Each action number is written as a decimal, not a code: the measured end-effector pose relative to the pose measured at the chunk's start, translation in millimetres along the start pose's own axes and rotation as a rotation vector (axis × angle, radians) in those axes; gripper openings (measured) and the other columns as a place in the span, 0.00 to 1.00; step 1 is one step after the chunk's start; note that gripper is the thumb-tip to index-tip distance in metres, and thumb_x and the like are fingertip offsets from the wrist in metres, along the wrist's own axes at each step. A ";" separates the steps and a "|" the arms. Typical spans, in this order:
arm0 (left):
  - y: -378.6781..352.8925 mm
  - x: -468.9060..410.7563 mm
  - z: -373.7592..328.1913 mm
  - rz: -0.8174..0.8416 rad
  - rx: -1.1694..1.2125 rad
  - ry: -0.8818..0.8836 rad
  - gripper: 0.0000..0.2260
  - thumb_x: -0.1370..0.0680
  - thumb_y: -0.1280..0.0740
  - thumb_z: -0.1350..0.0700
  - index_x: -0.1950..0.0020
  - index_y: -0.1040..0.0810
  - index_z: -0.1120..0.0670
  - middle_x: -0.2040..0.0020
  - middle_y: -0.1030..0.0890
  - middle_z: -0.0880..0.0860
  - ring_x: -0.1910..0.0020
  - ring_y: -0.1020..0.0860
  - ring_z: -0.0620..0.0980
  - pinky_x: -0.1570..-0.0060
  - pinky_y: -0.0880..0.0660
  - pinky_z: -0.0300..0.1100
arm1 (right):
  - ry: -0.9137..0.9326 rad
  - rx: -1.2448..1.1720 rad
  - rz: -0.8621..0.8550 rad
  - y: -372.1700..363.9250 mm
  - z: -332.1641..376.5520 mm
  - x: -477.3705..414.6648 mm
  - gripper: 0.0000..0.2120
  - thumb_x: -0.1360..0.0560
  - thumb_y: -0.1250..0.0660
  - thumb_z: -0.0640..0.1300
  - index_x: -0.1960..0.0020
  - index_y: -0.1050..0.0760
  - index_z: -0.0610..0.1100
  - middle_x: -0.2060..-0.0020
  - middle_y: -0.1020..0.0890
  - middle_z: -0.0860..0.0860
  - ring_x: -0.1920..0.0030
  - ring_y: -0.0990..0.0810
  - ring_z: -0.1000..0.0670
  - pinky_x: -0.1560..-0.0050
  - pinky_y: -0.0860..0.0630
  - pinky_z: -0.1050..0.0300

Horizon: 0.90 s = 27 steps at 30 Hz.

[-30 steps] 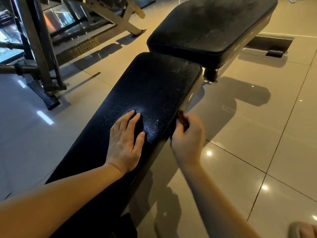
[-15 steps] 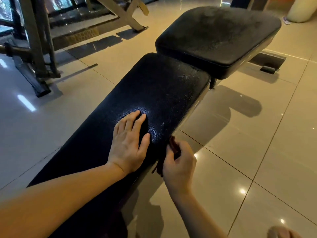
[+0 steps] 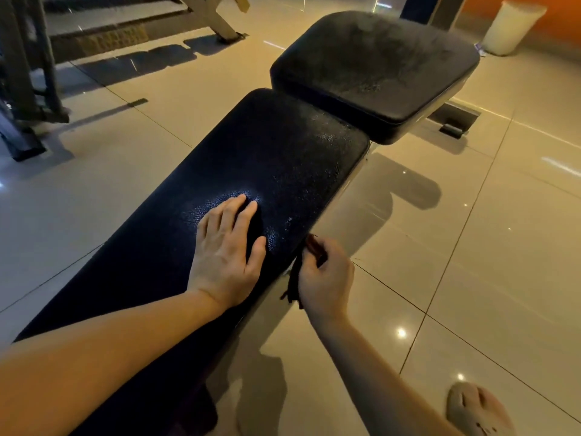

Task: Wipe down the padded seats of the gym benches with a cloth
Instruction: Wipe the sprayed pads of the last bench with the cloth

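Dark frayed cloth (image 3: 297, 278) bunches in right hand (image 3: 327, 278) beside pebbled bench pad (image 3: 267, 158)

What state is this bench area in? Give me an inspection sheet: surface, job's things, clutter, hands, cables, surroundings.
Surface: long pad, black and textured, with pale specks towards its far end.
Job's things: dark cloth hanging at the long pad's right edge; seat pad beyond shows a greyish film.
Clutter: nothing seen on either pad.
Hands: left hand lies flat on the long pad with straight fingers; right hand grips the cloth beside the pad's edge.
Cables: nothing seen.
Surroundings: glossy tiled floor; metal frame at left; white container far right; a foot at bottom right.
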State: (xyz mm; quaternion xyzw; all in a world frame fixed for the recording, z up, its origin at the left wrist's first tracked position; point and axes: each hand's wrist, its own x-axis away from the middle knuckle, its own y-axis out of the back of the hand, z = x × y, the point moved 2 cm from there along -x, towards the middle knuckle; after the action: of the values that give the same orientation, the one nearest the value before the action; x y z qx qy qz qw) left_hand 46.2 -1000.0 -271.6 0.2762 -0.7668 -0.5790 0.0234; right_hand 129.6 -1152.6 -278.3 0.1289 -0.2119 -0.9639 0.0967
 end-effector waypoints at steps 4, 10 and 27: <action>-3.0 0.2 1.8 -0.009 -0.001 -0.007 0.25 0.18 0.44 0.44 0.23 0.36 0.52 0.24 0.36 0.51 0.24 0.39 0.52 0.23 0.43 0.55 | -0.114 0.001 -0.224 25.9 21.5 -88.5 0.10 0.21 0.32 0.39 0.61 0.24 0.43 0.69 0.26 0.54 0.67 0.27 0.60 0.67 0.36 0.66; 1.4 0.8 0.3 0.003 0.027 0.001 0.26 0.19 0.45 0.43 0.22 0.36 0.51 0.23 0.36 0.52 0.23 0.40 0.52 0.23 0.43 0.55 | -0.043 0.155 0.253 30.5 10.3 -29.5 0.09 0.23 0.30 0.40 0.62 0.21 0.48 0.70 0.20 0.57 0.65 0.21 0.62 0.65 0.30 0.66; 1.5 -0.4 2.8 -0.007 0.053 -0.002 0.27 0.19 0.45 0.42 0.22 0.36 0.50 0.22 0.37 0.50 0.22 0.42 0.50 0.22 0.47 0.51 | 0.181 0.280 0.250 41.8 60.0 -81.9 0.04 0.20 0.35 0.37 0.49 0.22 0.44 0.58 0.20 0.50 0.56 0.23 0.51 0.57 0.30 0.56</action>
State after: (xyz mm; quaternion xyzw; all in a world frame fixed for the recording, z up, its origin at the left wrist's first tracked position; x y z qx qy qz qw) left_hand 44.9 -997.1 -271.0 0.2789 -0.7809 -0.5588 0.0135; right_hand 195.4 -1147.1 -190.6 0.2000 -0.3486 -0.8900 0.2155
